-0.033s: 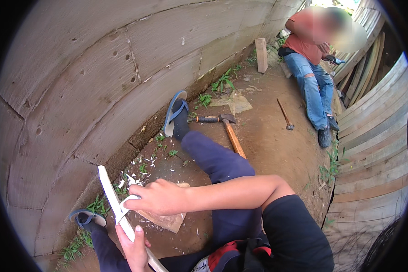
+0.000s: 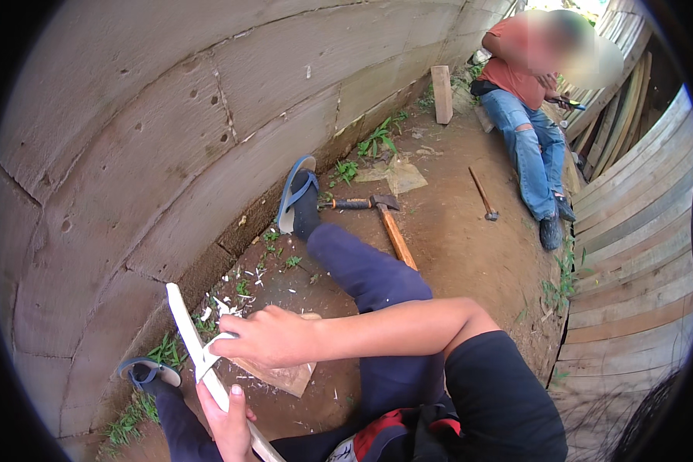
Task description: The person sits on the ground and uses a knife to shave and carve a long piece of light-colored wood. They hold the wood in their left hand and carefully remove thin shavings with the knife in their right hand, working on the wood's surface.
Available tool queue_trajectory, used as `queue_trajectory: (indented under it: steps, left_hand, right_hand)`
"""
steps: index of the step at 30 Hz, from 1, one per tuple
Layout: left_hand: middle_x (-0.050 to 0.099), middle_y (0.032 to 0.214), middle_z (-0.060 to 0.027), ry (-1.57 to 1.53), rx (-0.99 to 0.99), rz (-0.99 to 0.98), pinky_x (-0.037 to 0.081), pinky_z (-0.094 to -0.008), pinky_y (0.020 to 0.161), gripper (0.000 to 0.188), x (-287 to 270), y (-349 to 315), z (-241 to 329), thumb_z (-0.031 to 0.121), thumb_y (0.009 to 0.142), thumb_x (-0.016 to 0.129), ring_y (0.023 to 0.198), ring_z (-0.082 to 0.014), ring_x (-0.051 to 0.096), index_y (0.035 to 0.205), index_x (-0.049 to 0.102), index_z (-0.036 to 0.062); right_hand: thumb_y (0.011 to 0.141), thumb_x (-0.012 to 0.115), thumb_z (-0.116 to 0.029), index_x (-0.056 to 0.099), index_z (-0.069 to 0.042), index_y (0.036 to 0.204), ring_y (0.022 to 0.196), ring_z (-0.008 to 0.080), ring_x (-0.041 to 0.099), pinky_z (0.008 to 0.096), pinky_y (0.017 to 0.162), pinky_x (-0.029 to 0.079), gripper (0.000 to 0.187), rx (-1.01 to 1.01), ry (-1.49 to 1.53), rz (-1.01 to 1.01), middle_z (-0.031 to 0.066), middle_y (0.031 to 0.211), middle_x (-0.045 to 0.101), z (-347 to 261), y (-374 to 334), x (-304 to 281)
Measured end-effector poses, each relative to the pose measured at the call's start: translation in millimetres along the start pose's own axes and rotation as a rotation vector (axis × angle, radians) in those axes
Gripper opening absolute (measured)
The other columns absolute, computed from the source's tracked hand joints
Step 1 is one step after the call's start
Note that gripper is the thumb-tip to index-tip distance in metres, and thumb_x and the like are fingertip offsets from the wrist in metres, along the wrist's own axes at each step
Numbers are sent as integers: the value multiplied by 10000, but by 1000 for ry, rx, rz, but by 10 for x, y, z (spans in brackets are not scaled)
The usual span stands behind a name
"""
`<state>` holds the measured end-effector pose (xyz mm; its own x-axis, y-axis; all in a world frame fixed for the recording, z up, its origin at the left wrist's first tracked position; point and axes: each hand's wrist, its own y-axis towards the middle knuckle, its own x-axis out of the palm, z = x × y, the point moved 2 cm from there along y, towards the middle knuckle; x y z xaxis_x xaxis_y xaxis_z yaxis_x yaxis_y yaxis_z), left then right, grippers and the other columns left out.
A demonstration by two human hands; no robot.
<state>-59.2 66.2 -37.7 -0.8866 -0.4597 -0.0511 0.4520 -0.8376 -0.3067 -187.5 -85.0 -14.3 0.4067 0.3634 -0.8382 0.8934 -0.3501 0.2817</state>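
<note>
A long pale wooden stick (image 2: 180, 312) slants over the ground in front of me. My left hand (image 2: 229, 427) is closed around its lower part, thumb on top. Higher up, my right hand (image 2: 268, 339) pinches a white, strip-like piece (image 2: 214, 354) that lies across the stick and bends against it; its exact kind is unclear. The fingertips of my right hand are partly hidden. Below the right wrist, a flat piece of wood (image 2: 289, 377) rests on the dirt among white shavings (image 2: 227, 306).
Past my leg lie an axe (image 2: 395, 235) with a wooden handle, a black-and-orange tool handle (image 2: 350, 204) and a hammer (image 2: 485, 196). A block wall (image 2: 146, 154) runs along the left, wooden boards (image 2: 631, 300) along the right. Another person (image 2: 523, 131) sits ahead, holding a phone-like object.
The other person's hand with the phone-like object has shifted slightly, tilting the object. My hands, the stick and the white strip stay in nearly the same place.
</note>
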Motion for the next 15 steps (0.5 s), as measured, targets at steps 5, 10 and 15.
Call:
queue_trajectory:
  steps: [5,10,15]
  left_hand:
    - [504,767,-23,-120,-63,-247,452,-236,423,512,241,-224,-82,121,867,642,503,-88,486,1281,349,58]
    - [505,770,-23,-165,-62,-243,451,-237,427,508,212,-157,16,127,868,641,507,-89,488,1279,351,58]
    - [506,772,-24,-132,-24,-113,451,-238,431,504,-21,11,67,133,870,641,510,-90,489,1277,353,58]
  right_hand:
    - [936,485,-130,518,-84,1151,811,327,632,410,677,536,222,344,122,387,142,926,564,630,175,-289]
    - [951,509,-134,521,-39,1136,823,304,626,368,721,499,208,393,274,618,157,934,596,668,-35,-532]
    - [948,521,-177,523,-54,1159,859,314,640,394,761,516,244,229,308,390,141,979,613,295,-96,-311]
